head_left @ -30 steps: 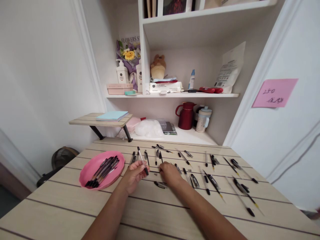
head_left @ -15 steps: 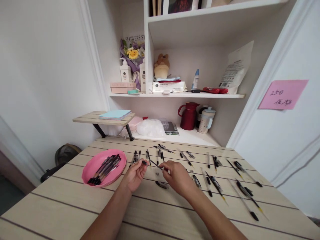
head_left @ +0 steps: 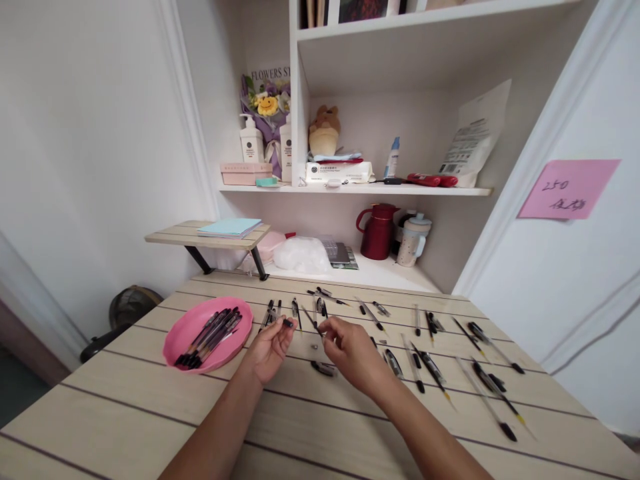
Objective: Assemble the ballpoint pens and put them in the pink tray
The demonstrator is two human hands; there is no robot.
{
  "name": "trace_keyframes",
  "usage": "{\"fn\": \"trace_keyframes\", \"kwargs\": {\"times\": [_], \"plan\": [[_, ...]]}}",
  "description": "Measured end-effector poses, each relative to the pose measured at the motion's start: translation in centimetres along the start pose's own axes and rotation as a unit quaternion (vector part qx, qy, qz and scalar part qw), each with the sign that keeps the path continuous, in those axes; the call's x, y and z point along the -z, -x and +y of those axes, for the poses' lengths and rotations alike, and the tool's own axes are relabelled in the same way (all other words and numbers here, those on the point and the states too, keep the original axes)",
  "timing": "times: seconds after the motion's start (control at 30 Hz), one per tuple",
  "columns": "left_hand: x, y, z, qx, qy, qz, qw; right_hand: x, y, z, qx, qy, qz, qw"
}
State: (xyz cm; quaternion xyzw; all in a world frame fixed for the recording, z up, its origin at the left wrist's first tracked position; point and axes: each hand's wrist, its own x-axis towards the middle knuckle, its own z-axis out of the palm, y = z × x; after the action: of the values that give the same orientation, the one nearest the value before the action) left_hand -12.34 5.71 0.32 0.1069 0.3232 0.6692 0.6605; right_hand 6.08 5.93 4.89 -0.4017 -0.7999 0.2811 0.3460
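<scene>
My left hand (head_left: 270, 345) is half closed, palm up, pinching a small black pen piece (head_left: 288, 323) at its fingertips. My right hand (head_left: 350, 350) is beside it, fingers pinched on a thin pen refill (head_left: 310, 319) that slants up and to the left. Both hands hover just above the striped wooden table (head_left: 150, 413). A black pen cap (head_left: 323, 368) lies on the table under my right hand. Several pens and pen parts (head_left: 425, 363) are spread over the table to the right. A pink plate (head_left: 185, 330) holding several assembled black pens (head_left: 210, 337) sits left of my left hand.
A small wooden riser (head_left: 210, 237) with a teal notebook stands at the table's back left. Behind are white shelves with a red jug (head_left: 377, 231), a mug, bottles, a bouquet and a plush toy. A pink sticky note (head_left: 567, 189) hangs on the right wall. A fan (head_left: 130, 308) sits on the floor at left.
One second ago my left hand held a whole pen and my right hand lay on the table. Now the hands have drawn apart, the right one pulling the thin refill away.
</scene>
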Motion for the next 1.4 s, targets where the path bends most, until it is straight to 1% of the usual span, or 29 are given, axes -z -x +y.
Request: {"fn": "trace_keyframes", "kwargs": {"times": [0.03,0.07,0.13,0.17,0.23,0.27,0.4,0.57,0.63,0.73,0.8,0.87,0.93,1.0,1.07,1.13,1.17,1.2,1.27,1.3,1.33,1.37,1.4], "plan": [[-0.1,0.1,-0.1,0.003,-0.002,-0.005,1.0,-0.3,-0.1,0.0,-0.021,-0.07,0.013,0.997],[-0.3,0.2,-0.3,0.006,-0.004,-0.011,1.0,-0.6,-0.1,0.0,-0.039,-0.149,0.025,0.988],[-0.6,0.5,-0.7,0.014,-0.006,-0.019,1.0,-1.3,-0.2,-0.1,-0.054,-0.298,0.064,0.951],[-0.8,0.6,-0.9,0.018,-0.007,-0.02,1.0,-1.7,-0.2,-0.2,-0.05,-0.353,0.089,0.93],[-1.1,0.9,-1.4,0.025,-0.007,-0.019,0.999,-2.4,-0.2,-0.3,-0.035,-0.412,0.137,0.9],[-1.2,1.0,-1.6,0.028,-0.006,-0.019,0.999,-2.6,-0.2,-0.4,-0.03,-0.422,0.152,0.893],[-1.5,1.3,-1.8,0.04,0.003,-0.021,0.999,-2.9,-0.1,-0.5,-0.019,-0.427,0.173,0.887],[-1.6,1.3,-1.7,0.044,0.015,-0.017,0.999,-2.8,0.0,-0.3,0.002,-0.428,0.183,0.885],[-1.7,1.4,-1.6,0.043,0.022,-0.017,0.999,-2.8,0.1,-0.1,0.025,-0.399,0.19,0.897],[-1.8,1.8,-1.8,0.035,0.025,-0.026,0.999,-3.1,0.2,0.5,0.055,-0.298,0.193,0.933],[-1.8,2.0,-2.1,0.03,0.023,-0.049,0.998,-3.4,0.3,0.8,0.059,-0.236,0.19,0.951],[-1.7,2.2,-2.5,0.029,0.015,-0.084,0.996,-3.7,0.3,1.0,0.052,-0.212,0.196,0.956],[-1.6,2.2,-2.9,0.034,-0.002,-0.116,0.993,-3.9,0.3,0.9,0.041,-0.223,0.198,0.954],[-1.4,2.2,-3.2,0.041,-0.028,-0.138,0.989,-3.7,0.2,0.6,0.026,-0.258,0.19,0.947],[-1.4,2.3,-3.2,0.049,-0.061,-0.156,0.985,-3.1,0.0,0.3,0.002,-0.3,0.186,0.936],[-1.4,2.4,-3.0,0.044,-0.123,-0.172,0.977,-2.1,-0.4,0.3,-0.022,-0.333,0.203,0.92],[-1.5,2.5,-2.8,0.025,-0.162,-0.176,0.971,-1.5,-0.6,0.4,-0.03,-0.344,0.218,0.913],[-1.5,2.6,-2.6,-0.013,-0.202,-0.171,0.964,-0.8,-0.9,0.6,-0.038,-0.352,0.233,0.906],[-1.8,2.9,-2.0,-0.13,-0.282,-0.133,0.941,0.3,-1.3,1.0,-0.052,-0.359,0.243,0.9],[-1.9,3.0,-1.7,-0.189,-0.317,-0.106,0.923,0.7,-1.5,1.3,-0.058,-0.357,0.233,0.903],[-2.1,3.2,-1.5,-0.234,-0.35,-0.085,0.903,0.9,-1.6,1.5,-0.062,-0.352,0.212,0.91],[-2.2,3.3,-1.4,-0.259,-0.382,-0.077,0.884,0.9,-1.6,1.6,-0.064,-0.344,0.185,0.918],[-2.4,3.4,-1.4,-0.262,-0.408,-0.088,0.87,0.7,-1.6,1.6,-0.065,-0.332,0.157,0.928]]}}
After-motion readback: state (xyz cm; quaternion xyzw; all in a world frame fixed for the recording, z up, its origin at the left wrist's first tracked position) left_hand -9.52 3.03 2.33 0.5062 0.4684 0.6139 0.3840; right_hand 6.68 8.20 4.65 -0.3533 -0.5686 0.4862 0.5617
